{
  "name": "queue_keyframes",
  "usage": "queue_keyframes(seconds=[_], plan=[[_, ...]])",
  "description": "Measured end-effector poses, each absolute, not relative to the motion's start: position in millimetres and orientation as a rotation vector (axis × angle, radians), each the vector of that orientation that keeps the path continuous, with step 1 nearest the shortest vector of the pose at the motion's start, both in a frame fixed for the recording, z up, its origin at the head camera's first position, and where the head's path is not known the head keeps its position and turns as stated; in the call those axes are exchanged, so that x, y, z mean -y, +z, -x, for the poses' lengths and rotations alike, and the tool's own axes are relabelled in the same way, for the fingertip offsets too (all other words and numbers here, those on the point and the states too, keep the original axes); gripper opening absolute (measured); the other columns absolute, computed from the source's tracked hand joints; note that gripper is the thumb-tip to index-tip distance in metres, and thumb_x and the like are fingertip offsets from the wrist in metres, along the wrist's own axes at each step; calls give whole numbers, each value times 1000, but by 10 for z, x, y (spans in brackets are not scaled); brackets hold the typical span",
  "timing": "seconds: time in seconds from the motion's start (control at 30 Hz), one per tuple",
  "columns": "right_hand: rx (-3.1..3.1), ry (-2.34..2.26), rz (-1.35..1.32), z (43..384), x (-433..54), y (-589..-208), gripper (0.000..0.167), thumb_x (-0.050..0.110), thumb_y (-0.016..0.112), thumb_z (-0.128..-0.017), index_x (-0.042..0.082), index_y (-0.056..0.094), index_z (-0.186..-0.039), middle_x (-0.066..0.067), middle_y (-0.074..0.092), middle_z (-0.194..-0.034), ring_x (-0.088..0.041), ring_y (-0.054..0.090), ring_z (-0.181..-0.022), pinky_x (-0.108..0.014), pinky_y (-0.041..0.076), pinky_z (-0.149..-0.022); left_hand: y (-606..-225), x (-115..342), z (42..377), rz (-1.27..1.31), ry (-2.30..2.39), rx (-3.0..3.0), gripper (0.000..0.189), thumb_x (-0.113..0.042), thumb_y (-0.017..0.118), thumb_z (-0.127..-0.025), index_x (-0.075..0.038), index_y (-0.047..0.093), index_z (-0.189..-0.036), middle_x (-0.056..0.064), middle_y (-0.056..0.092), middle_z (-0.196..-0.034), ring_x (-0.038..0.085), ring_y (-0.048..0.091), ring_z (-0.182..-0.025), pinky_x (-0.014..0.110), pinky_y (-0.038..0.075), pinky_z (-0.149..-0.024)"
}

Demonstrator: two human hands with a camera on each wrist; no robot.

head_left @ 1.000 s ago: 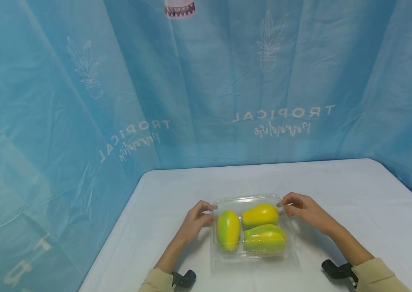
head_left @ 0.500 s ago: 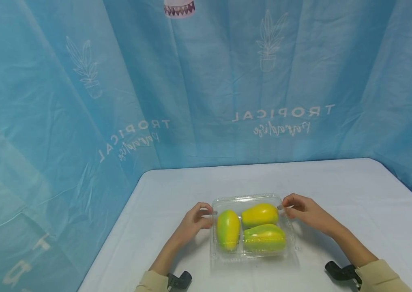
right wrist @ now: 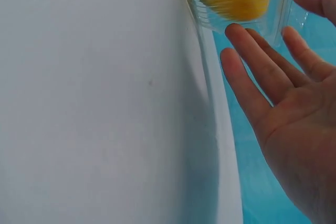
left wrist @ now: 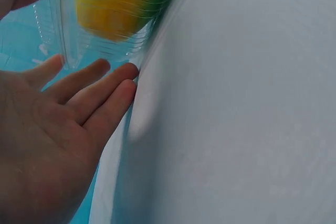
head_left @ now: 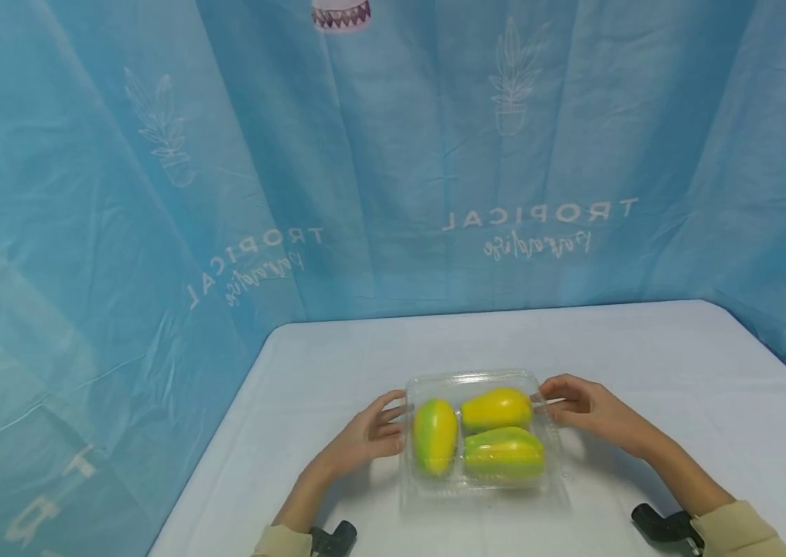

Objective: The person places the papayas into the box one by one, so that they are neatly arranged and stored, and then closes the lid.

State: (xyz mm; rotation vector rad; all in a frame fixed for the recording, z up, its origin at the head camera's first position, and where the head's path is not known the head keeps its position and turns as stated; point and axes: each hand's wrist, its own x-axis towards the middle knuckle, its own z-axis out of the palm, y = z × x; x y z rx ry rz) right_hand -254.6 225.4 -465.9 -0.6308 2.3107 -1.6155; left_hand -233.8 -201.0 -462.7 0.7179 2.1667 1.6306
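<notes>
A clear plastic clamshell container (head_left: 473, 378) sits on the white table with its lid down over three green-and-yellow papaya-like fruits: one upright at the left (head_left: 435, 437), one at the back right (head_left: 497, 411), one at the front right (head_left: 504, 453). My left hand (head_left: 358, 442) is at the container's left side, fingers spread and nearly straight, fingertips right by the wall in the left wrist view. At the opposite side, my right hand (head_left: 595, 414) has its fingers extended, tips close to the wall and thumb near the rim in the right wrist view.
A white cloth covers the table (head_left: 337, 348), with rounded far corners. Blue printed curtains (head_left: 393, 193) hang behind it and along the left and right. Black wrist camera mounts (head_left: 664, 526) stick out by both sleeves.
Both hands have loosened from the container's sides. The left fingers have spread and straightened, and both forearms have shifted slightly outward. The container and fruits have stayed in place.
</notes>
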Motion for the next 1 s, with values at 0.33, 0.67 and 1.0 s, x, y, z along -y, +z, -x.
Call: queue_keyframes(seconds=[0.33, 0.67, 1.0], plan=[[-2082, -1649, 769, 2453, -2325, -4681, 65, 6, 60, -93, 11, 29, -150, -22, 33, -149, -45, 38, -130, -31, 49, -91, -4621, 2020, 2311, -818, 1498, -2161, 96, -24, 72, -85, -26, 7, -156, 1, 20, -157, 17, 34, -137, 31, 33, -107], [-2084, -1528, 843, 2407, -2338, -4676, 83, 10, 64, -89, 21, 15, -155, -15, 19, -156, -39, 30, -136, -29, 45, -96, -4615, 2012, 2289, -820, 1338, -2244, 108, -37, 76, -80, -34, -2, -154, -3, 15, -158, 13, 31, -138, 32, 29, -109], [-2142, -1434, 848, 2378, -2327, -4652, 94, 12, 69, -85, 25, 10, -156, -16, 17, -157, -40, 32, -135, -32, 46, -95, -4592, 1993, 2258, -806, 1337, -2276, 109, -36, 78, -78, -33, -1, -154, 1, 16, -158, 17, 32, -137, 36, 29, -109]])
